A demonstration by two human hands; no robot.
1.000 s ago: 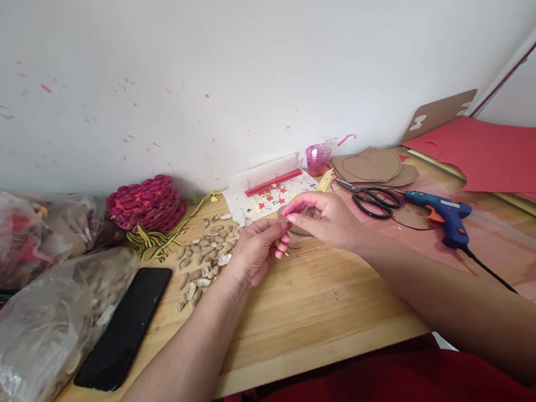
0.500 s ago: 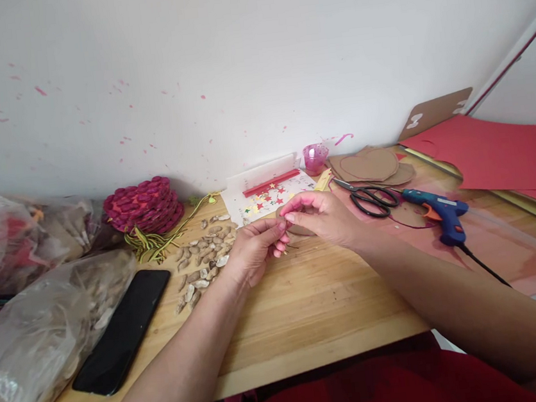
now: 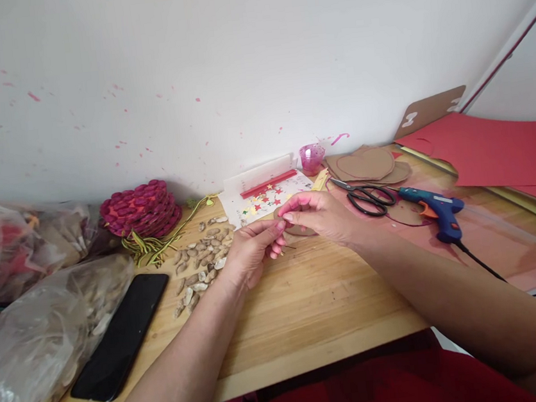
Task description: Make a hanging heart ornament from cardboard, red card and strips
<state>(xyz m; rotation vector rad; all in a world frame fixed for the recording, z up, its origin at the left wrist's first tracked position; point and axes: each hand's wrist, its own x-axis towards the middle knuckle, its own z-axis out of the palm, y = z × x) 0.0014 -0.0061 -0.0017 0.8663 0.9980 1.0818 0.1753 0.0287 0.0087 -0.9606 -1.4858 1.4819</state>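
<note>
Peanut shells (image 3: 207,253) lie scattered across a wooden table (image 3: 310,312) alongside a black phone (image 3: 121,337), a clear plastic bag (image 3: 37,346), a stack of magenta pieces (image 3: 140,209), white paper (image 3: 232,208), a pink cup (image 3: 312,159), cardboard cutouts (image 3: 365,165) and a translucent pink sheet (image 3: 500,245).

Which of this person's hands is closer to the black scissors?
The right one. The right hand is just to the left of the scissors, a gap between them; the left hand is farther left, on the right hand's far side from them.

Tabletop (image 3: 310,315) is smooth, satiny wood; peanut shells (image 3: 205,260) look rough, matt; bag (image 3: 46,342) is crinkled, glossy plastic; phone (image 3: 121,337) looks smooth, glossy.
</note>
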